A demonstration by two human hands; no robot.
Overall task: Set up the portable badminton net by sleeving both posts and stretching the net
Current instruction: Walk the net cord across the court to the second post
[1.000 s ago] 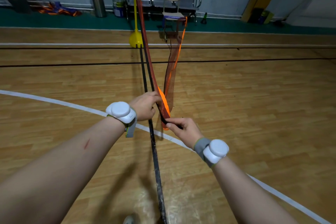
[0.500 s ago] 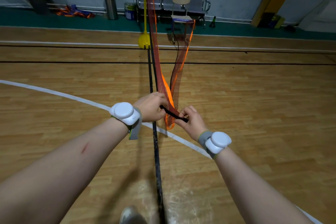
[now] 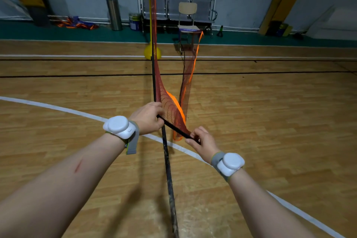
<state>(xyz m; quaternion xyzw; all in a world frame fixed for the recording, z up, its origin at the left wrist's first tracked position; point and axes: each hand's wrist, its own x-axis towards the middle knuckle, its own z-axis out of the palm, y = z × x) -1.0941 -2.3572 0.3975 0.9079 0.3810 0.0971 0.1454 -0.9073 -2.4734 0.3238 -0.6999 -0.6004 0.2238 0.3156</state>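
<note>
The red mesh net [image 3: 170, 106] hangs twisted at mid-frame, its orange border folded, and rises to the yellow-based far post [image 3: 152, 52] at upper centre. Its black end band [image 3: 173, 128] slants between the hands, over the black pole [image 3: 168, 170]. The left hand [image 3: 146, 118] clenches the band's upper end and the right hand [image 3: 202, 141] pinches its lower end. A second ago the hands were closer together and the band stood steeper.

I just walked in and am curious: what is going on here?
A person is setting up a red-orange mesh badminton net. The left hand and the right hand each hold one end of the black fabric strip at the net's near edge. The far end hangs on the yellow post with a round yellow base. The net is slack and twisted, not yet stretched.
</note>
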